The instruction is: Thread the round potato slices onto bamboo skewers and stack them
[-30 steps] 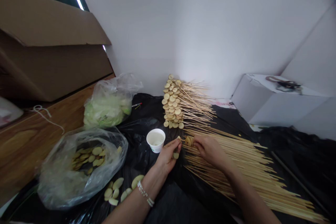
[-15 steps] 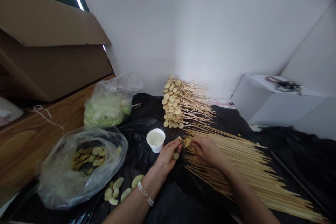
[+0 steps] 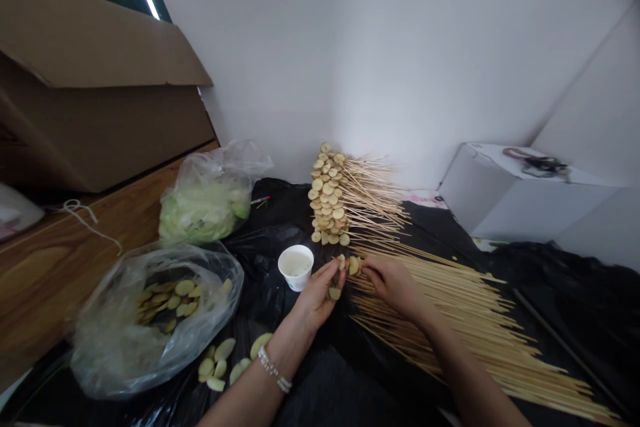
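Note:
My left hand (image 3: pixel 316 293) is closed on potato slices (image 3: pixel 341 262), one pinched at the fingertips and another lower down against the fingers. Facing it, my right hand (image 3: pixel 393 283) pinches a skewer that carries a few potato slices (image 3: pixel 355 265) at its tip. The skewer itself is mostly hidden by my fingers. Beneath my right hand lie many bare bamboo skewers (image 3: pixel 465 320), fanned out to the right. Beyond both hands is a stack of filled potato skewers (image 3: pixel 327 193), slices on the left and sticks pointing right. A white cup (image 3: pixel 296 268) stands beside my left hand.
At left, an open plastic bag (image 3: pixel 120 333) contains potato slices, with several loose slices (image 3: pixel 220 360) near my left forearm. A bag of pale green vegetable (image 3: pixel 205 207) sits behind. Cardboard box (image 3: pixel 100 127) at left, white box (image 3: pixel 500 187) at right; black plastic sheet (image 3: pixel 345 373) underneath.
Both hands have shifted slightly left, and the slice at my left fingertips now lies closer to the skewered slices and shows more of its face. The surroundings look the same.

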Available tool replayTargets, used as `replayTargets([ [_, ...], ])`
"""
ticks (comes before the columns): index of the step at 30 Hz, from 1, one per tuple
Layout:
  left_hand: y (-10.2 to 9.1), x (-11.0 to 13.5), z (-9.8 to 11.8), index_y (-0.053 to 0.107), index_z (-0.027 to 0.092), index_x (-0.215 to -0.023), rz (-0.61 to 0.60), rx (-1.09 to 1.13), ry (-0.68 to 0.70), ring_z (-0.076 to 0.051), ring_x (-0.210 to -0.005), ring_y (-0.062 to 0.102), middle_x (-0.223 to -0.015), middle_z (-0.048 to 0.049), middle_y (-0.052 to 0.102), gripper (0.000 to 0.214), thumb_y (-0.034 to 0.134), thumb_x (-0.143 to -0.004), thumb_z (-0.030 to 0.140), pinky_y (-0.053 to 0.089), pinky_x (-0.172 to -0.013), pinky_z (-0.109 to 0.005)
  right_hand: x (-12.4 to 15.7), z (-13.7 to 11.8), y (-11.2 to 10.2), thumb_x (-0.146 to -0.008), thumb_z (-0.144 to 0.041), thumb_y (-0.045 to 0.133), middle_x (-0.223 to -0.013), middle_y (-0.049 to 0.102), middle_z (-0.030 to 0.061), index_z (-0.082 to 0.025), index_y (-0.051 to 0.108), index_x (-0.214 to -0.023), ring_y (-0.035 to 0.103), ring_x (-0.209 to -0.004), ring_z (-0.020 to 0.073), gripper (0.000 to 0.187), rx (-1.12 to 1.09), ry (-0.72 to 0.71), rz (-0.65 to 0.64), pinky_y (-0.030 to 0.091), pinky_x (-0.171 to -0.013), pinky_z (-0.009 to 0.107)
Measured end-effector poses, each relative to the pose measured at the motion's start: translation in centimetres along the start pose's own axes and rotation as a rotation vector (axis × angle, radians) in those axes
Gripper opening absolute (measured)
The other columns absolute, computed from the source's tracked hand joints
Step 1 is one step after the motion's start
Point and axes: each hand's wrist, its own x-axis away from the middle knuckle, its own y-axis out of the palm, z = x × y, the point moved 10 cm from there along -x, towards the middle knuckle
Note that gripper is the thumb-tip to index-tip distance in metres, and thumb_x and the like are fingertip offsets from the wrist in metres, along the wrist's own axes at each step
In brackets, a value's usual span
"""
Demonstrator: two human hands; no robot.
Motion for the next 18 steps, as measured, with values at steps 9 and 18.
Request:
replayTargets([
  [9,0.6,1.0,-2.6,0.060,0.002,-0.106,-0.012,0.193,-0.342,-0.014,-0.065,0.066,-0.082,-0.0127,0.066,0.026,0.047,-0.092,0.021,0.057,-0.057,-0.024,-0.1,0.6,-1.7,-0.090,-0.021,0.043,-0.085,0.067,0.0038,-0.020,0.064,-0.086,0.059,-0.079,0.0164,0.021,-0.091,0.064,0.143,0.040,-0.072,0.026],
  [18,1.4,1.4,-2.4,0.057,0.006,-0.110,-0.093,0.199,-0.342,-0.019,-0.074,0.067,-0.085,-0.0127,0.067,0.032,0.035,-0.095,0.025,0.056,-0.064,-0.031,0.4,-2.4,-1.1,-0.081,-0.019,0.053,-0.083,0.065,0.0031,-0.020,0.061,-0.096,0.055,-0.074,0.0163,0.017,-0.227,0.023,0.123,0.040,-0.068,0.027],
])
